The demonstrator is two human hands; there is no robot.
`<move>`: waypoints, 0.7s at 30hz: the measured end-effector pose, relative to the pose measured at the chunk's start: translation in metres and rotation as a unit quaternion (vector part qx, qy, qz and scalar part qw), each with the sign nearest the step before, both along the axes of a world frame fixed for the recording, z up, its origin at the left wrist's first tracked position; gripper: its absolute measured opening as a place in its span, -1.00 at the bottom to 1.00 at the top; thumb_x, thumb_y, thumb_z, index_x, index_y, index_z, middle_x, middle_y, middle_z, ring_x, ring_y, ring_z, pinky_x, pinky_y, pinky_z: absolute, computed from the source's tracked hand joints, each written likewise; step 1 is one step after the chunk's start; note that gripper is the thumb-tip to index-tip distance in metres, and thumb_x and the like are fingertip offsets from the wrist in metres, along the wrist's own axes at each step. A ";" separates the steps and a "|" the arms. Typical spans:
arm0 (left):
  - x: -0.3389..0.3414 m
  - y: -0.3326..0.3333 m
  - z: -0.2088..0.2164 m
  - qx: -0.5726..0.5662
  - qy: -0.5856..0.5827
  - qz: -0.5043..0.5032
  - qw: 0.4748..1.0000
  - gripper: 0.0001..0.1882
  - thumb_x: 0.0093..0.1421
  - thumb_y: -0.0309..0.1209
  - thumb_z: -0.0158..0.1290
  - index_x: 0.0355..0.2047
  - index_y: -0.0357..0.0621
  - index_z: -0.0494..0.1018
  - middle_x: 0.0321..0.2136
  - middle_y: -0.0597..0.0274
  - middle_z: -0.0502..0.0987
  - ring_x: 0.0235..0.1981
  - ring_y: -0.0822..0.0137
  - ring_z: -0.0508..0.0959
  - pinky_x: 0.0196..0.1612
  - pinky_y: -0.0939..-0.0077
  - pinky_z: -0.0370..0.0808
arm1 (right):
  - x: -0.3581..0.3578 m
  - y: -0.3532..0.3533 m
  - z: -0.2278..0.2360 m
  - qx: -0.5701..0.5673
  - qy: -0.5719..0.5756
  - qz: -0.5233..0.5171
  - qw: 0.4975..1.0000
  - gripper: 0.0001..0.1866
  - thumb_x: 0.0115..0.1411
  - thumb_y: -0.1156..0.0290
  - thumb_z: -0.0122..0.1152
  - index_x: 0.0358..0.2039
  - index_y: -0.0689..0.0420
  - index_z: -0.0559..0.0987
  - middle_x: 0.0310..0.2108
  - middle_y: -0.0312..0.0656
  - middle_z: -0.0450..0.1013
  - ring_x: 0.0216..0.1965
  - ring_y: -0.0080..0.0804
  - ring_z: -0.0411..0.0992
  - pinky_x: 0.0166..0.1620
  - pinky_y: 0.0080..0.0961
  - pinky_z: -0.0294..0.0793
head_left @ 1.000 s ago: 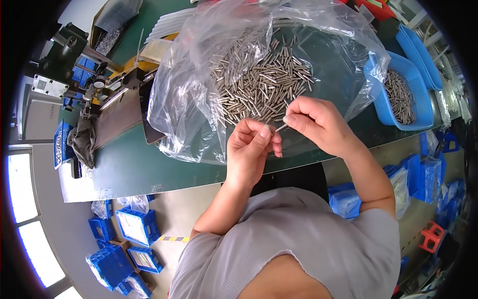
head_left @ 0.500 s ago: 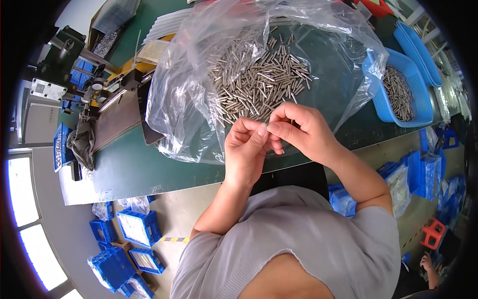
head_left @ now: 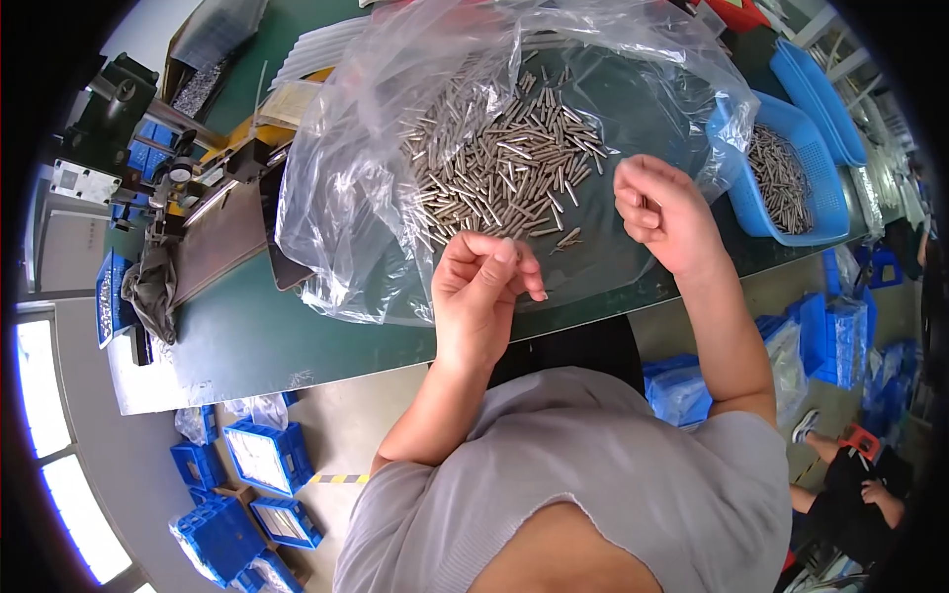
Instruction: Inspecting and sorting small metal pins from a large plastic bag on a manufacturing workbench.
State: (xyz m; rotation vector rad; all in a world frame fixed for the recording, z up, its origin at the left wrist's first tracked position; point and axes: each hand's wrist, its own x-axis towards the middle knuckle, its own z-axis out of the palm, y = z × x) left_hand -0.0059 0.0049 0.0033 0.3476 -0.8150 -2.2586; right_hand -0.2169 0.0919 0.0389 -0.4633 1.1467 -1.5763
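A heap of short metal pins lies on a large clear plastic bag spread over the green table. My left hand is at the near edge of the heap, thumb pressed against the index finger in a pinch. What that pinch holds, if anything, is too small to make out. To the right of the heap, my right hand is raised over the bag with its fingers curled in; their tips are partly hidden, so I cannot see whether something is in them. Between the hands, a few loose pins lie apart from the heap.
A blue plastic basket holding more pins stands at the table's right end, beside another blue basket. A bench fixture with a dial gauge occupies the left side. Blue crates stand on the floor. Another person sits at lower right.
My hands were together at the heap's near edge; now they are apart. The right hand has moved up and to the right, toward the blue basket. My left hand keeps its pinch.
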 end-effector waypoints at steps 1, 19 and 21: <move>0.001 0.000 0.000 -0.002 0.000 0.001 1.000 -0.92 0.22 -0.49 -0.03 -0.36 -0.24 0.31 -0.45 0.01 0.48 -0.51 0.29 0.50 -0.42 0.43 0.50 | 0.001 0.002 0.001 0.044 0.076 0.027 0.996 -0.88 0.13 0.42 0.14 -0.42 0.22 0.51 -0.67 -0.48 0.21 -0.67 -0.77 0.11 -0.64 -0.75 0.03; -0.001 0.001 0.002 -0.020 -0.009 -0.015 1.000 -0.92 0.23 -0.48 -0.05 -0.36 -0.23 0.32 -0.46 0.02 0.47 -0.52 0.30 0.49 -0.44 0.47 0.47 | 0.031 0.003 0.007 -0.014 0.471 0.057 0.880 -0.95 0.06 0.57 0.15 -0.42 0.23 0.48 -0.55 -0.31 0.34 -0.57 -0.64 0.24 -0.50 -0.65 0.23; -0.001 0.002 0.003 -0.023 -0.016 -0.019 0.999 -0.92 0.23 -0.47 -0.05 -0.35 -0.23 0.32 -0.48 0.02 0.47 -0.53 0.28 0.48 -0.45 0.46 0.46 | 0.041 0.003 0.018 -0.039 0.456 0.054 0.887 -0.96 0.08 0.57 0.14 -0.42 0.24 0.48 -0.55 -0.34 0.33 -0.56 -0.68 0.21 -0.49 -0.68 0.21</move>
